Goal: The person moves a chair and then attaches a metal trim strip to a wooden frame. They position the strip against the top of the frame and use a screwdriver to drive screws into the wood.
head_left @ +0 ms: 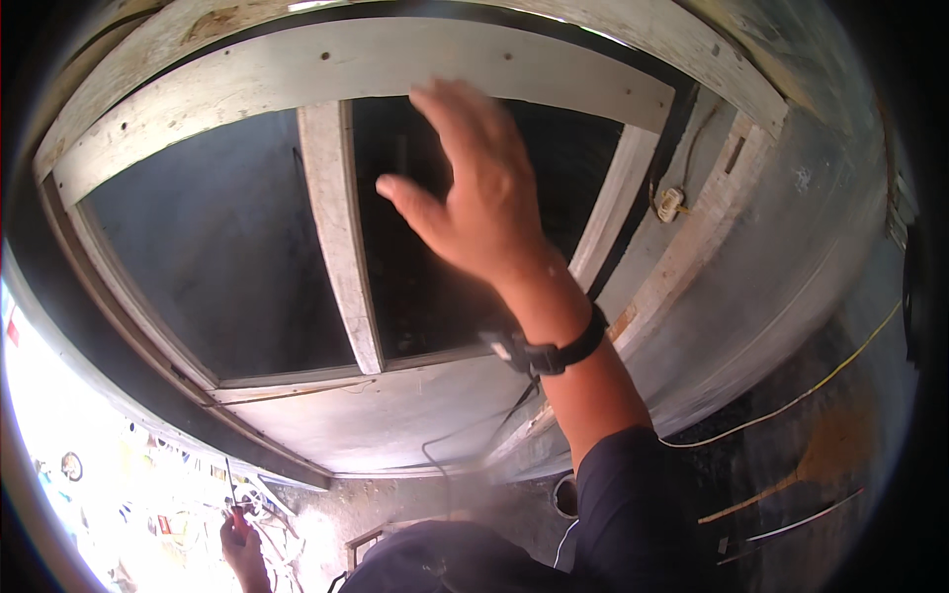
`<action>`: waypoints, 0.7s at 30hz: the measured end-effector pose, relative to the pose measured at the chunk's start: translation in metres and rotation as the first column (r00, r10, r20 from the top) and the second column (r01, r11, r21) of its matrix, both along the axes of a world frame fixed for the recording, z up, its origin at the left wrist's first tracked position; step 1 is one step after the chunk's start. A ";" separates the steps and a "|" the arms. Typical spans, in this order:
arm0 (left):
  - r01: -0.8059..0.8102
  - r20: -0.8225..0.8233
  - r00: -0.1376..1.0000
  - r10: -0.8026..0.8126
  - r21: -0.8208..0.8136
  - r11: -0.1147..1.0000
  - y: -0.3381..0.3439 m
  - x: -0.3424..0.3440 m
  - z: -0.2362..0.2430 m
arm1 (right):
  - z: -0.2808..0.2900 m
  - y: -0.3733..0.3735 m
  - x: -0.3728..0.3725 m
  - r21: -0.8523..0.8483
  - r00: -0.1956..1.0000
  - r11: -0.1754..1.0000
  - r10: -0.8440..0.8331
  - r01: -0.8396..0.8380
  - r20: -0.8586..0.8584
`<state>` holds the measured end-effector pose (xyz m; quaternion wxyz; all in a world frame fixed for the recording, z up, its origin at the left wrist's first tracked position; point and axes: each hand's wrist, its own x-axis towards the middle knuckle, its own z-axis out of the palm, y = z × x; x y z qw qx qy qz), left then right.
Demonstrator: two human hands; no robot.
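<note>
My right hand [479,193] is raised with its fingers spread and nothing in it. It is in front of a dark opening in a pale wooden frame [341,227], and its slightly blurred fingertips overlap the top plank [415,59]. I cannot tell whether they touch the wood. A black wrist strap [568,351] with a small device sits on that arm. At the lower left, my left hand [242,558] is closed around the red handle of a screwdriver [237,514], its thin shaft pointing up.
A small pale electrical fitting [670,204] with wires sits right of the frame. A dark cable [427,450] hangs below. At the right are a yellow cord [791,403] and a broom [830,460]. Bright clutter with a wheel [71,466] fills the lower left.
</note>
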<state>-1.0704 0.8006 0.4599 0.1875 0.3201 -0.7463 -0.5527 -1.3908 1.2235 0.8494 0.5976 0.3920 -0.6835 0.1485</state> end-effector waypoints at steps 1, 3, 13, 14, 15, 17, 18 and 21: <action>-0.050 -0.152 0.987 0.049 -0.002 0.999 -0.008 0.004 -0.009 | 0.016 -0.012 -0.004 0.006 0.998 1.000 0.009 -0.009 -0.064; -0.046 -0.004 0.999 0.046 -0.072 0.996 -0.013 0.013 0.026 | 0.035 -0.038 -0.018 0.004 0.991 1.000 -0.011 0.011 -0.132; -0.109 -0.044 0.994 0.100 -0.447 0.888 0.000 -0.005 0.167 | 0.059 -0.053 -0.049 -0.045 0.922 0.938 -0.346 0.344 -0.172; -0.144 -0.125 0.987 0.105 -0.367 0.919 -0.001 -0.005 0.180 | 0.062 -0.053 -0.054 -0.043 0.917 0.933 -0.360 0.358 -0.172; -0.134 -0.106 0.990 0.090 -0.549 0.825 -0.015 -0.004 0.181 | 0.066 -0.053 -0.058 -0.006 0.919 0.928 -0.370 0.373 -0.135; -0.138 -0.113 0.990 0.080 -0.752 0.645 -0.032 -0.005 0.201 | 0.071 -0.052 -0.071 0.029 0.941 0.943 -0.328 0.331 -0.079; -0.171 -0.155 0.985 0.078 -0.788 0.592 -0.031 -0.012 0.224 | 0.078 -0.050 -0.077 0.053 0.948 0.947 -0.314 0.316 -0.050; -0.314 -0.284 0.942 0.179 -0.561 0.766 -0.048 -0.038 0.260 | 0.068 -0.046 -0.101 0.049 0.914 0.914 -0.404 0.403 0.028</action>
